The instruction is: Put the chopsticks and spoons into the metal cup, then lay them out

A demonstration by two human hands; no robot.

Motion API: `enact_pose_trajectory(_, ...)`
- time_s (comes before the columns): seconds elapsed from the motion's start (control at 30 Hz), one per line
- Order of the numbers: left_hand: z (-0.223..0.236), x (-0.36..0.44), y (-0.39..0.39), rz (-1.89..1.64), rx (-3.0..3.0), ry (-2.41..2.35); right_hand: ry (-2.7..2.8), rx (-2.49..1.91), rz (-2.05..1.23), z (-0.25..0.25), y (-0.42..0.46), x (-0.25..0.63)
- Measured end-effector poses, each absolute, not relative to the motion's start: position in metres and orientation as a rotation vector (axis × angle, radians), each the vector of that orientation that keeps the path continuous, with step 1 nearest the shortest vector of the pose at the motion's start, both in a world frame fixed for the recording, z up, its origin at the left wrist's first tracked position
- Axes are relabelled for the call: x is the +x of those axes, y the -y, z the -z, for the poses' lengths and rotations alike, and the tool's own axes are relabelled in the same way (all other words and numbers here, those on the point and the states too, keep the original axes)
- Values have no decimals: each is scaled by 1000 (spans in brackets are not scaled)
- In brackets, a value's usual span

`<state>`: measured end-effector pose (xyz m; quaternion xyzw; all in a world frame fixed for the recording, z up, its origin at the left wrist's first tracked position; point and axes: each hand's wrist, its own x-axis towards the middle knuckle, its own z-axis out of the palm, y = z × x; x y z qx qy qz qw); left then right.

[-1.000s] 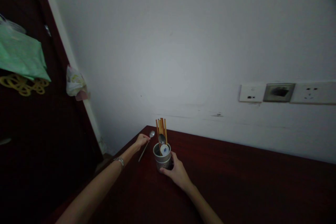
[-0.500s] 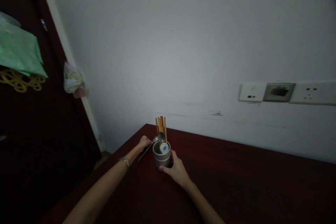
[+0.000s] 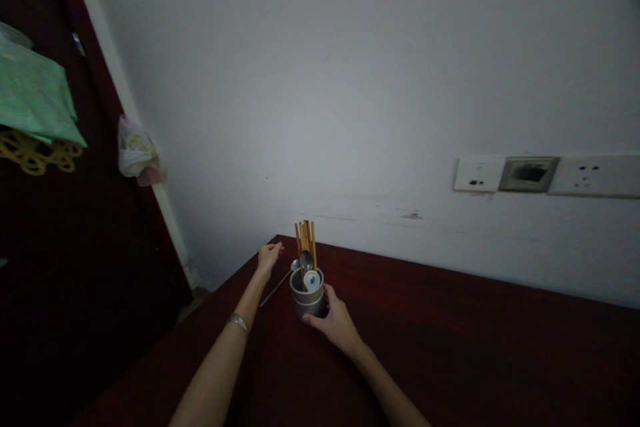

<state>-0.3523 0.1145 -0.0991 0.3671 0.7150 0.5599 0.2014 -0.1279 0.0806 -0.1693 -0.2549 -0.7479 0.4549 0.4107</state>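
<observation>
My right hand (image 3: 336, 321) is wrapped round the right side of a grey utensil holder (image 3: 307, 302), its thumb across the front. Upright in the holder stand several wooden chopsticks (image 3: 307, 237), a metal spoon (image 3: 307, 260) and a white spoon with a blue mark (image 3: 311, 280). Left of the holder lies a long-handled metal spoon (image 3: 275, 289), its bowl close to the rim and its handle slanting toward me. Beyond that handle, my left hand (image 3: 270, 257) hovers near the table's far left corner, holding nothing, with fingers loosely bent and slightly apart.
The dark red table (image 3: 425, 320) meets a pale wall (image 3: 350, 113) at its far edge. Sockets (image 3: 479, 175) sit on the wall at right. At left, a dark door (image 3: 75, 233) carries a green cloth (image 3: 35, 93), and a plastic bag (image 3: 136, 150) hangs by its frame.
My left hand has moved away from the long-handled spoon, up and slightly left, letting it go. The right hand keeps its grip on the utensil holder.
</observation>
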Motion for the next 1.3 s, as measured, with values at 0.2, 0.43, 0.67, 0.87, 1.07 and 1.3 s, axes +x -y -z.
enact_pose_trajectory(0.2, 76, -337, -109, -1693, 1136, -1849, 1882, -645, -1136, 168, -80, -128)
enact_pose_trajectory(0.43, 57, -322, -94, -1504, 1375, -1705, 1898, -653, -1101, 166, -80, -128)
enact_pose_trajectory(0.67, 47, -317, -87, -1375, 1576, -1747, 1902, -654, -1098, 169, -80, -127)
enact_pose_trajectory(0.87, 36, -308, -70, -1198, 1651, -1631, 1887, -636, -1129, 170, -80, -128)
enact_pose_trajectory(1.07, 43, -303, -77, -1132, 1642, -1520, 1890, -633, -1122, 169, -79, -127)
enact_pose_trajectory(1.3, 46, -310, -77, -1102, 1693, -1565, 1893, -635, -1146, 168, -79, -127)
